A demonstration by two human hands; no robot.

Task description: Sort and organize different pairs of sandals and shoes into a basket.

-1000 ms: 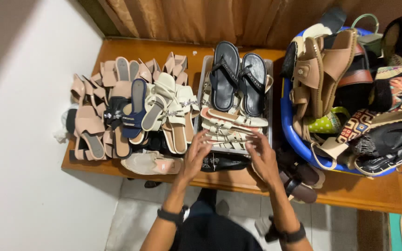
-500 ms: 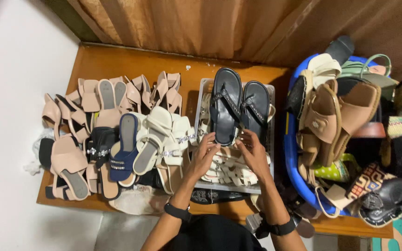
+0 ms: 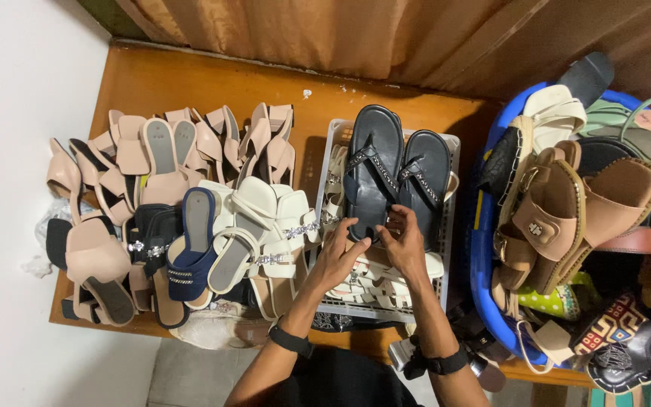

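Observation:
A pair of black flip-flop sandals [image 3: 395, 169] with studded straps lies on top of the white sandals [image 3: 363, 279] in a white plastic crate [image 3: 446, 256] at the table's middle. My left hand [image 3: 338, 256] touches the heel end of the left black sandal [image 3: 371, 169]. My right hand [image 3: 404, 241] rests its fingers on the heel end of the right black sandal [image 3: 425, 177]. Both wrists wear black bands.
Rows of beige, cream and navy sandals [image 3: 167, 211] cover the wooden table [image 3: 212, 83] to the left. A blue basin [image 3: 484, 264] heaped with brown, black and white shoes stands at the right. A brown curtain [image 3: 325, 30] hangs behind; a white wall [image 3: 9, 113] stands at left.
Both hands moved up from the white sandals at the crate's front to the heels of the black pair. The view has shifted closer and slightly left.

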